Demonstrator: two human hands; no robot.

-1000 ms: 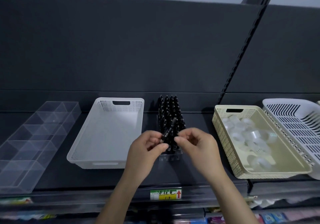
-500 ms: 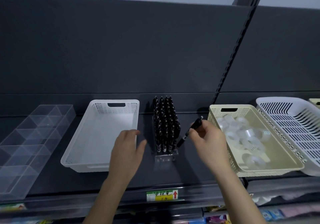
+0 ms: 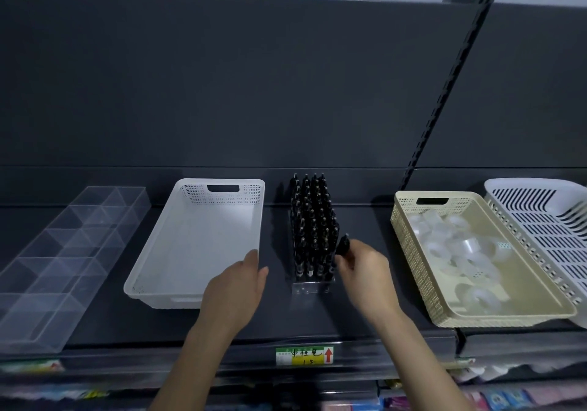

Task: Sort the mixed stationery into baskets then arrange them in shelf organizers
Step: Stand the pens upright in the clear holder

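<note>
Black pen point(image 3: 343, 245) is pinched in R hand point(image 3: 365, 272), top end sticking up, just beside front-right of pen rack point(image 3: 313, 287). L hand point(image 3: 236, 286) is held flat, fingers relaxed, over white basket's point(image 3: 219, 182) near-right edge; contact can't be told. Tape rolls point(image 3: 457, 245) are kept in beige basket point(image 3: 413, 251).

Seen from head height, facing the shelf point(image 3: 317, 315) squarely and tilted slightly down (wide-angle, back panel point(image 3: 222, 93) bowed), close to its front edge.

The pens point(image 3: 313, 229) are black, the dotted basket point(image 3: 222, 195) white, the perforated basket point(image 3: 413, 251) beige, the shelf point(image 3: 276, 315) dark grey.
</note>
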